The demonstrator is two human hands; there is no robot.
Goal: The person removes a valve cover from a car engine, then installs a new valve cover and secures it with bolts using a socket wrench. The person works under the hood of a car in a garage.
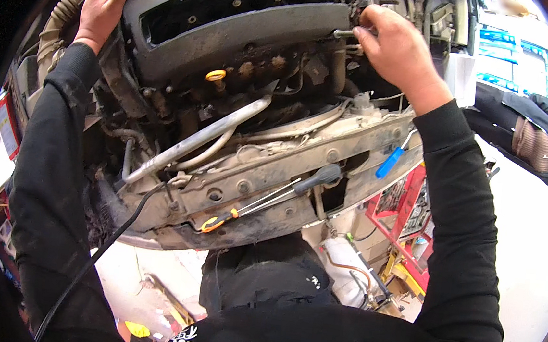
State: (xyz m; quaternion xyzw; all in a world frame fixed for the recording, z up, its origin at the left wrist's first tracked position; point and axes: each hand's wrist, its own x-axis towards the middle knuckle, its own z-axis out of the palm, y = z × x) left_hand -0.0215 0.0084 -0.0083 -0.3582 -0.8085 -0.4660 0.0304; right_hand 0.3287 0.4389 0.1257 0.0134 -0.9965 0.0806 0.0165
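Note:
At the upper left, my left hand reaches along the end of a black engine cover. Its fingers bend together near the frame's top edge, with a small yellow-green bit at the tips; what they grip is not clear. My right hand is closed at the cover's right end. Thumb and fingers pinch a short metal rod with a rounded end. A yellow-ringed dipstick stands in front of the cover, between my hands.
On the dirty front panel lie an orange-and-black screwdriver, a dark-handled tool and a blue-handled screwdriver. A bare metal pipe slants across the bay. A red tool case stands below right. Another person is at the far right.

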